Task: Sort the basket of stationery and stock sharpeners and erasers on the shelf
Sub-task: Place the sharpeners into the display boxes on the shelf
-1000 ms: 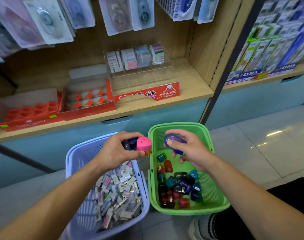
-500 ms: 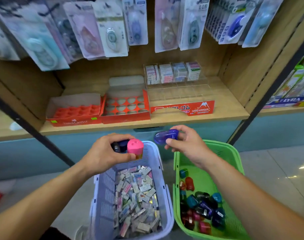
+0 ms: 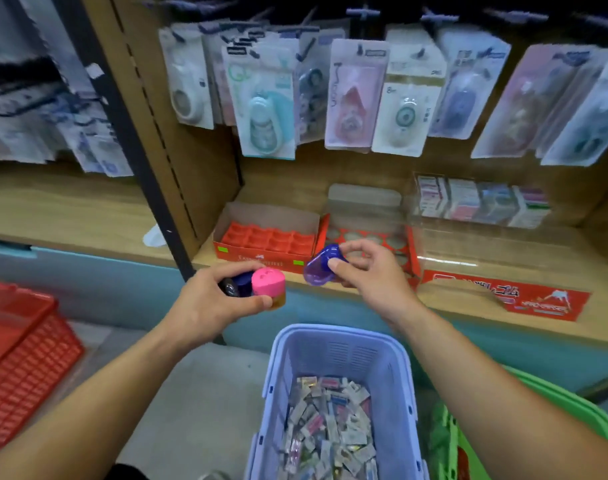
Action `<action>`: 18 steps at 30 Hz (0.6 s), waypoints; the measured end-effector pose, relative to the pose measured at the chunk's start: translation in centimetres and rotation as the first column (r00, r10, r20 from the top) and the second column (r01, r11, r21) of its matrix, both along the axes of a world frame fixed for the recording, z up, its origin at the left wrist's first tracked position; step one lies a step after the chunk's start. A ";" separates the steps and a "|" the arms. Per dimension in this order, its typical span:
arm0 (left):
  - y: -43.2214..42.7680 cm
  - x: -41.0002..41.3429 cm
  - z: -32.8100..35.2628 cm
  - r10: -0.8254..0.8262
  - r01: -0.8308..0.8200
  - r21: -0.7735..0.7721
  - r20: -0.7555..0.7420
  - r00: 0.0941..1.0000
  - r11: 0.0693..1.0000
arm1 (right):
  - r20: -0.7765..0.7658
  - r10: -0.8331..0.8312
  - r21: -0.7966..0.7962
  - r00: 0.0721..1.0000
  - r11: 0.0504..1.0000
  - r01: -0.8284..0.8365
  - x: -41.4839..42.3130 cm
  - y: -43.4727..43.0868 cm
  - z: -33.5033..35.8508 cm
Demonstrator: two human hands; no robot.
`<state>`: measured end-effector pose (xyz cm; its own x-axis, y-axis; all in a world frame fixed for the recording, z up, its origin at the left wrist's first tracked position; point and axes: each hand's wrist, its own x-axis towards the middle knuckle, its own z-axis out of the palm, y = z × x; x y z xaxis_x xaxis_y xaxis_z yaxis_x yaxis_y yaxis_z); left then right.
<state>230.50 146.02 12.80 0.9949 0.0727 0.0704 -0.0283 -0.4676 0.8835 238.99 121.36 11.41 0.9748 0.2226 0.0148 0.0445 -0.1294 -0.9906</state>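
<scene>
Holding a pink sharpener (image 3: 268,283) plus two dark ones (image 3: 234,286) bunched in my left hand (image 3: 205,304), while my right hand (image 3: 370,277) pinches a purple sharpener (image 3: 317,271) just in front of the red trays (image 3: 268,241) at 12 o'clock. Basket (image 3: 333,333) of erasers (image 3: 328,431) sits at 6.

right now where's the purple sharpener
Head view, centre: the purple sharpener is pinched in the right hand, in front of the red round-holed box, right of the pink sharpener in the left hand.
</scene>
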 end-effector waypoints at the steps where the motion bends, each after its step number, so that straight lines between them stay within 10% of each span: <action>1: 0.7 0.0 -0.1 0.022 -0.022 0.012 0.008 1.000 1.000 | 0.057 -0.009 -0.031 0.998 0.999 0.011 1.1 1.6 0.3; 18: 8.6 1.8 -2.6 0.188 -0.188 0.008 0.067 0.980 0.982 | 0.409 0.144 -0.557 0.901 0.821 0.122 14.3 20.4 -4.5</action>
